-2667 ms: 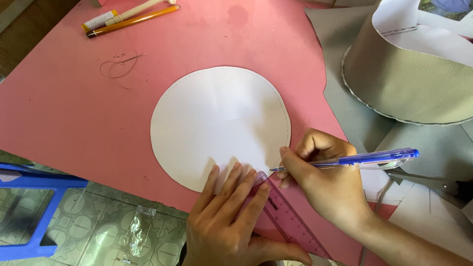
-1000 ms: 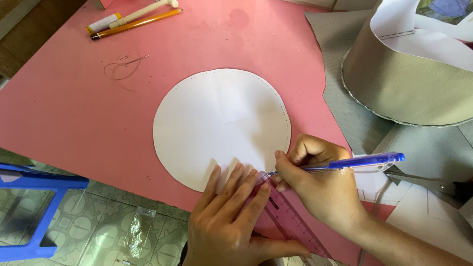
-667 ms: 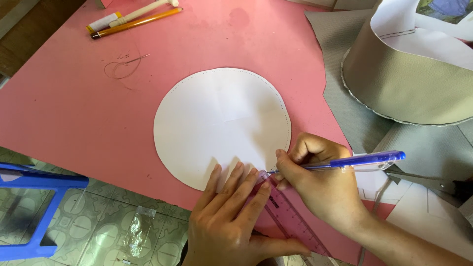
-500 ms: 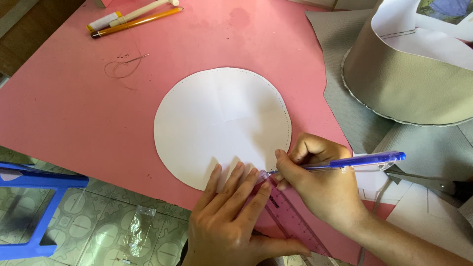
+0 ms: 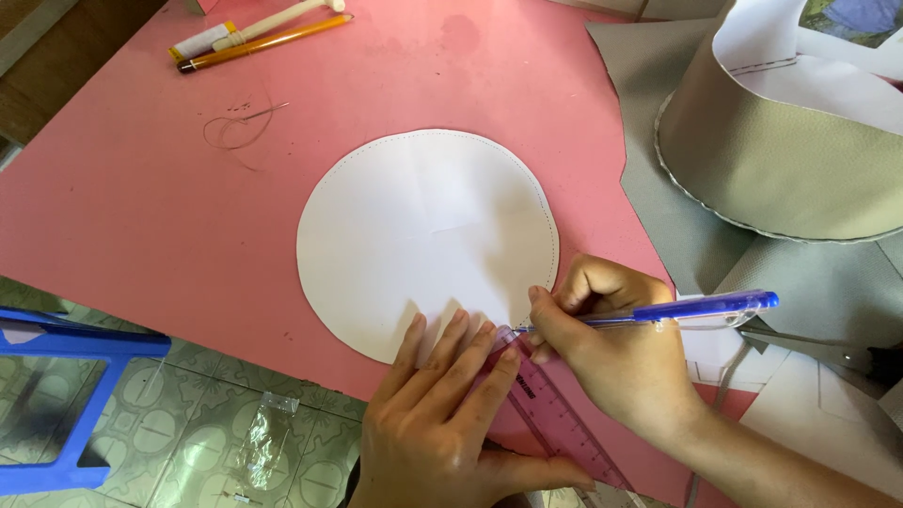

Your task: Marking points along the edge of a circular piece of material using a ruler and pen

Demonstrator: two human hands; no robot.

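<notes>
While the left hand [image 5: 428,428] lies flat with spread fingers, pinning a pink ruler [image 5: 555,419] to the lower right edge of the white paper circle [image 5: 423,235] on the pink desk [image 5: 122,198], the right hand [image 5: 621,353] has its grip closed around a blue pen [image 5: 677,309], tip at the ruler's end. A dotted line already rims much of the circle; the lower left edge looks unmarked, so marking seems part done.

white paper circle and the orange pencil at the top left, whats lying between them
In the head view, a loose tangle of thread lies on the pink sheet between the white circle and the orange pencil; otherwise bare pink.
</notes>
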